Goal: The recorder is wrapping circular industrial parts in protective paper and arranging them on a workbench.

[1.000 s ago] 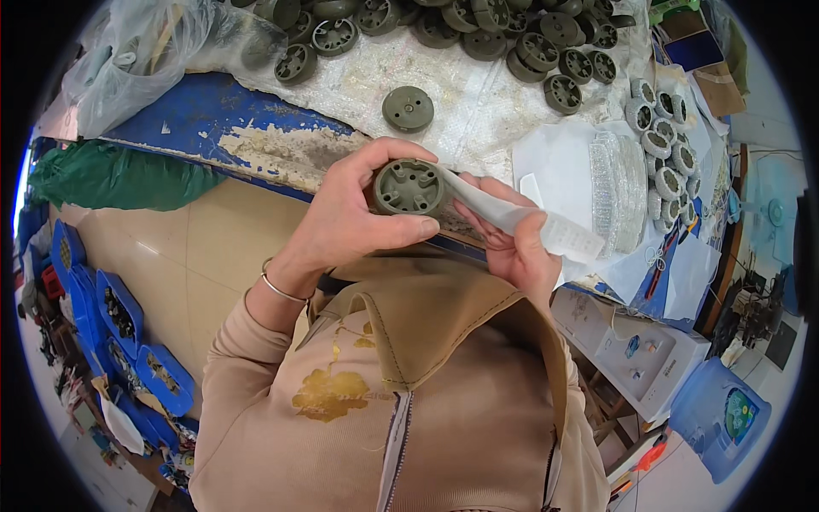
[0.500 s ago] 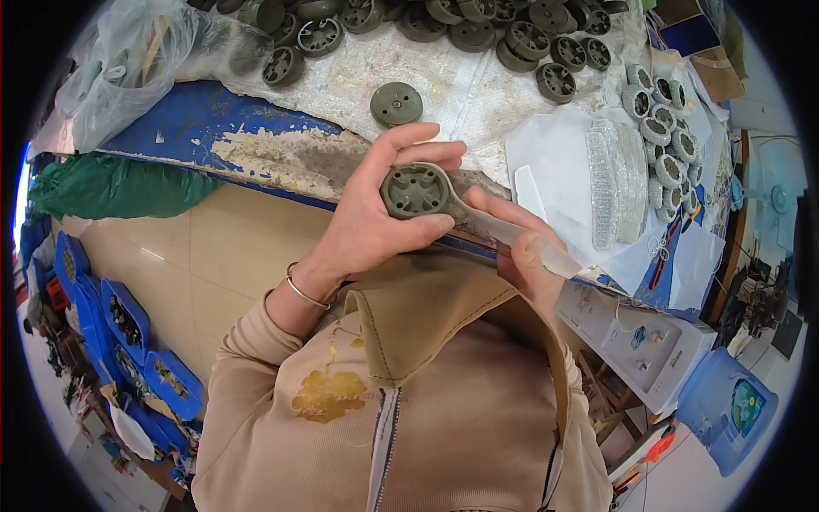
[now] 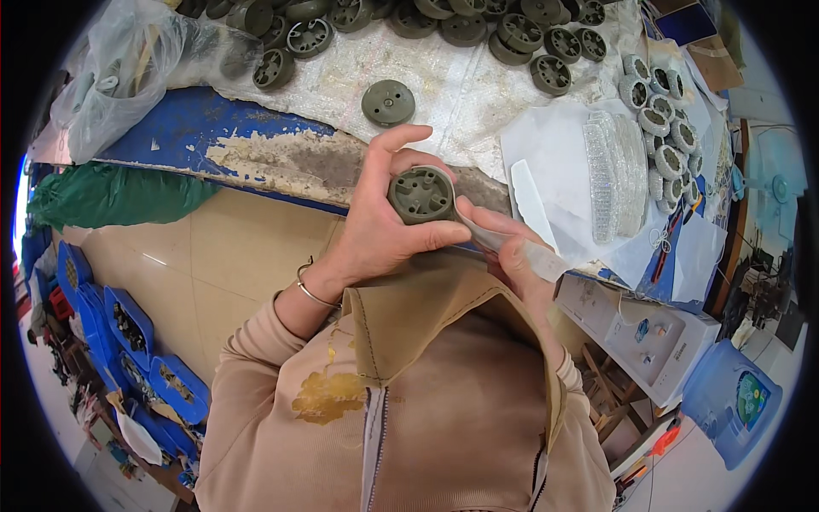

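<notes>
My left hand (image 3: 375,209) is wrapped round a small olive-green wheel (image 3: 421,194), its spoked, holed face turned up. A pale strip (image 3: 520,247) lies against the wheel's right side and trails off to the lower right. My right hand (image 3: 516,256) pinches this strip between thumb and fingers, close to the wheel. Both hands are just in front of the table's near edge. Beyond them, a single olive-green wheel (image 3: 388,103) lies flat on the white woven sheet (image 3: 461,94).
Several olive-green wheels (image 3: 520,34) are heaped at the back. To the right are clear sparkly strips (image 3: 614,175), wheels wrapped in sparkly bands (image 3: 657,119) and a red-handled tool (image 3: 665,247). A plastic bag (image 3: 111,85) lies left; blue bins (image 3: 128,320) stand lower left.
The wheel and my left hand have shifted slightly right. My right hand has come nearer the wheel along the strip, leaving a shorter stretch between them.
</notes>
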`<state>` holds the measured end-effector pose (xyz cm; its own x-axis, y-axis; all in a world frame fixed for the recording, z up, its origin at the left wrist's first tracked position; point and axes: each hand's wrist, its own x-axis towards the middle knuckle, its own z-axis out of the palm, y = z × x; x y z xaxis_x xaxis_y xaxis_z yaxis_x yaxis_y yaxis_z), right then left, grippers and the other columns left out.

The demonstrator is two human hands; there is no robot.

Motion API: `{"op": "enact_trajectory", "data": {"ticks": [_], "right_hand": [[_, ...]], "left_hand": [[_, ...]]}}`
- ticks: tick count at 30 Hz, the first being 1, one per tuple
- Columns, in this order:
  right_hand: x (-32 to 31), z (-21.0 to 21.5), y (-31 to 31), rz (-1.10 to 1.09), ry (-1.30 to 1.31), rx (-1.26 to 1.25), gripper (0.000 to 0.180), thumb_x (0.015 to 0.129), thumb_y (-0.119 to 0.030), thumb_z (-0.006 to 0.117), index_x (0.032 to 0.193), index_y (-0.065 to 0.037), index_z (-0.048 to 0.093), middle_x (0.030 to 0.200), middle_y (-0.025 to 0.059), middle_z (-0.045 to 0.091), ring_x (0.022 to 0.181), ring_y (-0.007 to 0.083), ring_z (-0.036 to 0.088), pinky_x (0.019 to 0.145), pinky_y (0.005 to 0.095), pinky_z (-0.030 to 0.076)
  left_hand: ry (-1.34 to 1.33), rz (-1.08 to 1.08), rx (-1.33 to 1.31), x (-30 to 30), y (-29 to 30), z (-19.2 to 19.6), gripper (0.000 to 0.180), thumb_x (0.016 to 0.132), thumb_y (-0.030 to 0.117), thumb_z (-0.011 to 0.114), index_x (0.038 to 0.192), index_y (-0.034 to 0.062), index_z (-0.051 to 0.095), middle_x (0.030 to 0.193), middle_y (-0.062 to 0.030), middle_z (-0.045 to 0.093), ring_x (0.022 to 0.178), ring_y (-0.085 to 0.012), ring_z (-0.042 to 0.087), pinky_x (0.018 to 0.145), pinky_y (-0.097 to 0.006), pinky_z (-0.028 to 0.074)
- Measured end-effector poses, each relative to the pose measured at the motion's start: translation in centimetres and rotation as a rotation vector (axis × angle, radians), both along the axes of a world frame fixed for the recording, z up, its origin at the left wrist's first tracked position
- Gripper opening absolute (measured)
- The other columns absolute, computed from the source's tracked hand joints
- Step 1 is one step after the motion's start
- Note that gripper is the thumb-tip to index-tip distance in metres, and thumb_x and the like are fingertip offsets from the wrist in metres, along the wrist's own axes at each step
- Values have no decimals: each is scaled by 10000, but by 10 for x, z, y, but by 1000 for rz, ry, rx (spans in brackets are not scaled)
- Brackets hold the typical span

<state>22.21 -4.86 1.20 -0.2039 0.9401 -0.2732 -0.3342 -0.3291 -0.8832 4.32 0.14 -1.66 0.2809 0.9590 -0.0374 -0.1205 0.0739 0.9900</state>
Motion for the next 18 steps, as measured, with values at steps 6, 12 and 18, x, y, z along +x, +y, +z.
{"op": "enact_trajectory", "data": {"ticks": [6,12,18], "right_hand": [[1,-6,1,-61,33,-7,628,921,-443,519,1209,115,516,1238,205,553,1173,275,515,1034,391,373],[8,-1,1,-117,58,-19,622,909,-421,554,1190,133,519,1217,235,554,1147,295,532,1017,408,399],[-1,-3,-4,-185,36,-14,543,916,-340,574,1182,131,528,1215,257,549,1147,304,536,1020,410,399]], "left_hand": [[-58,-171,96,-7,2,6,994,649,82,797,1428,82,180,1127,-133,543,1041,-206,540,936,-315,420],[-320,-235,-232,-15,2,12,1033,644,27,778,1456,81,143,1210,-171,515,1181,-253,485,998,-370,398],[-244,-113,-110,-10,-1,2,1013,621,16,795,1416,93,171,1174,-176,528,1128,-244,507,972,-364,419]]}}
